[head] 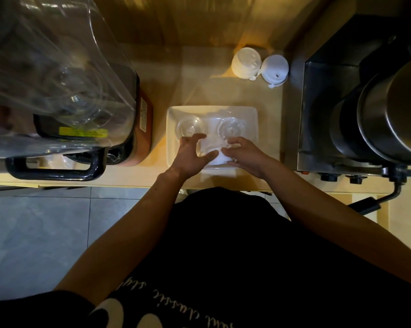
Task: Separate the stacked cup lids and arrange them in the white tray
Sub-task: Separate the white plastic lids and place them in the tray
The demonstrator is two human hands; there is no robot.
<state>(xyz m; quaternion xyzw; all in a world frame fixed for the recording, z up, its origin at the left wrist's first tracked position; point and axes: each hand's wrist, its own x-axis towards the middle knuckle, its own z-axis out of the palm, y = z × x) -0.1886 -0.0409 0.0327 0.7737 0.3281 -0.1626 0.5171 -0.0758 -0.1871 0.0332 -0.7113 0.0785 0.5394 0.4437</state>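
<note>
A white rectangular tray [170, 138] sits on the counter in front of me. Two clear plastic lids lie in its far half, one on the left [189, 127] and one on the right [231, 128]. Over the tray's near half both hands hold a stack of clear lids [209, 147]. My left hand [192, 155] curls around the stack from the left, thumb against its near side. My right hand [243, 153] pinches the stack's right edge with its fingertips. How many lids the stack holds cannot be told.
Two stacks of white lids [245, 62] [276, 68] stand at the back of the counter. A blender with a clear cover [57, 79] fills the left. A dark steel machine with a metal pot [377, 110] stands close on the right.
</note>
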